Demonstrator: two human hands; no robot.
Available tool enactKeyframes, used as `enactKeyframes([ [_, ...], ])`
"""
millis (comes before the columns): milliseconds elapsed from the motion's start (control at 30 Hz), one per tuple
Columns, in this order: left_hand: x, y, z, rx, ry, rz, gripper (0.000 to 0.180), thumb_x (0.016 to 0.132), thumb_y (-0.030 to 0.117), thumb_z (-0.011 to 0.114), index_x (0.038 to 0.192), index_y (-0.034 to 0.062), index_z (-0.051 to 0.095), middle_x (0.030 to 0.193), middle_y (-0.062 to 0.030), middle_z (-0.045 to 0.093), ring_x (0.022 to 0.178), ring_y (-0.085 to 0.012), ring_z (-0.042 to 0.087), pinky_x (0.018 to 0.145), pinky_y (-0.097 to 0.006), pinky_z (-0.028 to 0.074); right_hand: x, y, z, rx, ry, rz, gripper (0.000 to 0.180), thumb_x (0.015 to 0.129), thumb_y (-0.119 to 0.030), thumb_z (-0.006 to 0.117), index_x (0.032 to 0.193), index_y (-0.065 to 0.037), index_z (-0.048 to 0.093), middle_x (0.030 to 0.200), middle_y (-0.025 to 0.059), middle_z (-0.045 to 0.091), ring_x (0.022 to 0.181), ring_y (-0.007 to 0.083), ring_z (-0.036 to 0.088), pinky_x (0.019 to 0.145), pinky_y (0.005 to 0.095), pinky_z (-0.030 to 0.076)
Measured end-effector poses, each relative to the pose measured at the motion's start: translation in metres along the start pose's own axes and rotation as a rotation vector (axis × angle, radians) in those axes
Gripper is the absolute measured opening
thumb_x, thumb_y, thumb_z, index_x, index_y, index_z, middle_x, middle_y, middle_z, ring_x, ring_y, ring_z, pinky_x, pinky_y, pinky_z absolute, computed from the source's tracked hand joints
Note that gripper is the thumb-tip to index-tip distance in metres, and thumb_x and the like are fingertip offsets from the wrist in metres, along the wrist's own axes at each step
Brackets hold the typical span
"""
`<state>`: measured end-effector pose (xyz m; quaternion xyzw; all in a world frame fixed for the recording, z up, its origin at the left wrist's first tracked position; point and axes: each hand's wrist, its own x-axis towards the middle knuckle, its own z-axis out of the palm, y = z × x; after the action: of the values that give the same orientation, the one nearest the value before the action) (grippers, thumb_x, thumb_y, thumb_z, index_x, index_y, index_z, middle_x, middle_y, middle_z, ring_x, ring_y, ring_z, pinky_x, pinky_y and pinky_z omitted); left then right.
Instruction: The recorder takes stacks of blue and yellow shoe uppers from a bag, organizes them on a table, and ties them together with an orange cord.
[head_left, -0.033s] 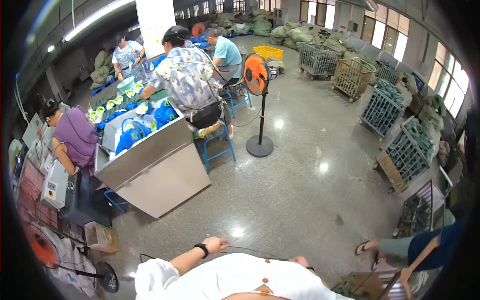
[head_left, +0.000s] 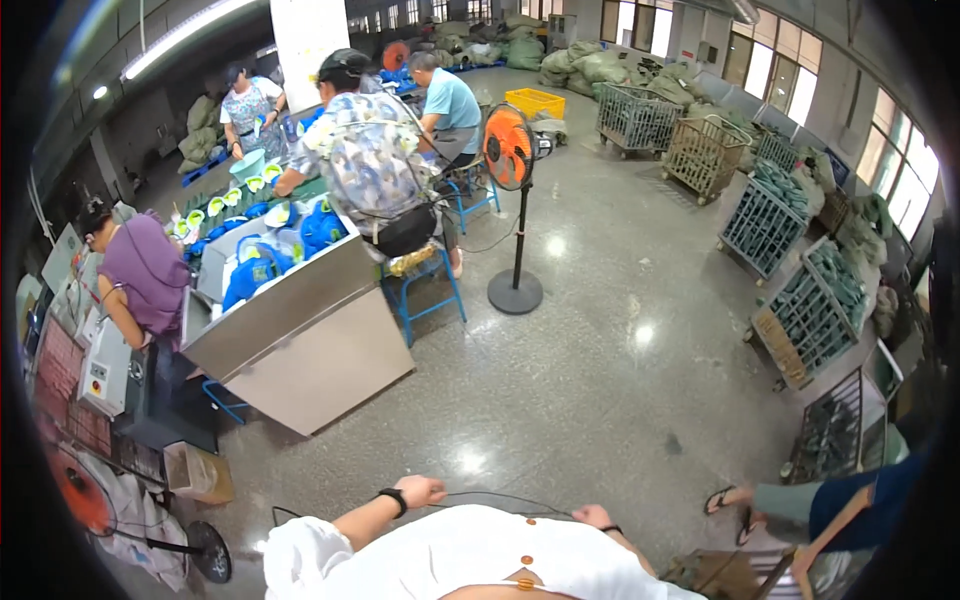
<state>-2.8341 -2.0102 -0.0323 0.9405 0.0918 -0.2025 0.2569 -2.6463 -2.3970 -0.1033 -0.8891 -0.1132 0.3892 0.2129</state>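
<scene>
My left hand (head_left: 423, 490) is in front of my white shirt (head_left: 470, 545), its fingers curled closed and a black band on the wrist. My right hand (head_left: 593, 516) shows at the shirt's other side, fingers bent in, with a dark band behind it. Between the two hands runs a thin black cable (head_left: 505, 494); whether either hand grips it or it passes behind them I cannot make out. Nothing else shows in my hands.
A metal-sided worktable (head_left: 290, 325) with blue and white items is at left, several people around it. Beyond it stands an orange pedestal fan (head_left: 509, 148). Wheeled cage carts (head_left: 768, 225) line the right. A person in sandals (head_left: 840, 510) is close at lower right.
My right hand shows more fully, further out from the shirt. My left hand sits slightly further left in the picture, and the surroundings at left have shifted slightly left too.
</scene>
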Motion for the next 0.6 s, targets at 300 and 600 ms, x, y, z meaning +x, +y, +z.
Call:
enactKeyframes([
  [300, 0.210, -0.084, -0.006, 0.229, -0.330, -0.197, 0.032, 0.078, 0.035, 0.043, 0.092, 0.0138, 0.064, 0.093, -0.0137, 0.061, 0.090, -0.0295, 0.057, 0.075, -0.039, 0.046, 0.243, -0.084, -0.182, 0.039, -0.025, -0.102, 0.028, 0.076, -0.028, 0.056, 0.089, -0.004, 0.063, 0.089, 0.0141, 0.062, 0.084, 0.0263, 0.059, 0.073, 0.0363, 0.044],
  [600, 0.603, 0.083, -0.235, 0.146, -0.134, 0.357, 0.036, 0.082, 0.039, 0.044, 0.084, 0.0071, 0.062, 0.085, -0.0144, 0.061, 0.081, -0.0334, 0.056, 0.069, -0.042, 0.044, 0.344, 0.030, -0.351, 0.511, 0.311, 0.386, 0.019, 0.078, -0.012, 0.049, 0.074, 0.002, 0.061, 0.063, 0.0094, 0.062, 0.055, 0.0167, 0.060, 0.051, 0.0291, 0.047],
])
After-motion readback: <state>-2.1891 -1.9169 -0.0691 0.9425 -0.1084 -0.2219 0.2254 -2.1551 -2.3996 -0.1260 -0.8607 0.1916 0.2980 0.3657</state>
